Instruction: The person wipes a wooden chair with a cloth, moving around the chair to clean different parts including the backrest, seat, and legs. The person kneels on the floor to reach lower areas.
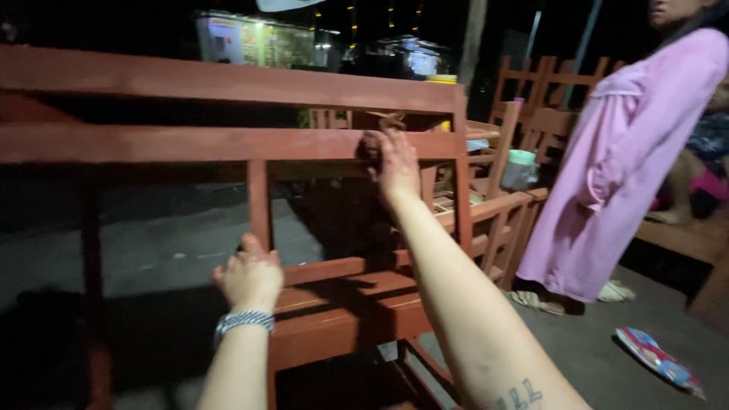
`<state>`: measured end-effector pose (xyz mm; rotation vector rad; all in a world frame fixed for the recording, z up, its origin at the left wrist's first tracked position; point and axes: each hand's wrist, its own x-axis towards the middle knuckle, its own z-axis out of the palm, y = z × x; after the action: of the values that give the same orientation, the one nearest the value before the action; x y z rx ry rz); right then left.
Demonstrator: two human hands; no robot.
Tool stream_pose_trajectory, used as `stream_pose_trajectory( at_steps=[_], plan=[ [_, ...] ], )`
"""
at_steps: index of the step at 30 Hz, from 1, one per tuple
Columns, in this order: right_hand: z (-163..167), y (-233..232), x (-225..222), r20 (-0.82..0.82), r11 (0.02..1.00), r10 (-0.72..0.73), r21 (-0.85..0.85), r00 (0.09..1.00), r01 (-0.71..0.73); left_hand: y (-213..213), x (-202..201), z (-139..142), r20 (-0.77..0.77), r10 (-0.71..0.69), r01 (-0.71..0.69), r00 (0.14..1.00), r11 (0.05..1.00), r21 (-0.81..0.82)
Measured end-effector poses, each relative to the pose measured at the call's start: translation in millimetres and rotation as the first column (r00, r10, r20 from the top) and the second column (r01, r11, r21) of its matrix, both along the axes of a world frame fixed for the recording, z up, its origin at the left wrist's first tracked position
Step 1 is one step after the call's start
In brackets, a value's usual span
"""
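Observation:
A reddish-brown wooden chair frame [228,83] fills the left and middle of the head view, with two horizontal back rails and a vertical slat. My left hand [249,277], a beaded bracelet on its wrist, grips the lower part of the vertical slat [259,199]. My right hand [395,167] reaches forward and presses a dark, stained rag or pad [370,146] against the lower back rail near the right post. The seat boards [342,307] lie below my arms.
A person in a pink garment [619,175] stands close at the right. Behind are more reddish wooden chairs [543,114] and a pale green cup [521,161]. A colourful flat item [657,358] lies on the dark pavement. Lit stalls glow far back.

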<state>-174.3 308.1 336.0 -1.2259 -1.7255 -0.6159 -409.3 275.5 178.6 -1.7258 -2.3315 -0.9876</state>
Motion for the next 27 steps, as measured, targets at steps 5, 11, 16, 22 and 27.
stream_pose_trajectory(
  at_steps=[5, 11, 16, 22, 27],
  plan=[
    [11, -12, 85, -0.040, 0.985, -0.175, -0.006, 0.984, 0.175, 4, -2, -1, -0.018, 0.022, -0.023, 1.000, 0.999, -0.023],
    [7, -10, 141, -0.645, 0.969, 0.143, -0.061, 0.751, -0.238, -5, 2, 10, -0.026, 0.049, -0.049, 0.998, 0.999, -0.018],
    [-41, -18, 196, -0.922, 0.855, 0.282, 0.116, 0.266, -0.506, -4, -7, 21, 0.002, 0.003, -0.003, 1.000, 0.998, -0.060],
    [-90, -18, 172, -0.985, 0.734, 0.167, 0.090, 0.051, -0.673, -8, -31, -16, 0.329, -0.208, 0.148, 0.921, 0.969, 0.198],
    [-113, 9, 75, -0.871, 0.793, 0.264, -0.048, 0.414, -0.607, -41, -35, -60, 0.499, -0.293, 0.198, 0.816, 0.952, 0.236]
  ],
)
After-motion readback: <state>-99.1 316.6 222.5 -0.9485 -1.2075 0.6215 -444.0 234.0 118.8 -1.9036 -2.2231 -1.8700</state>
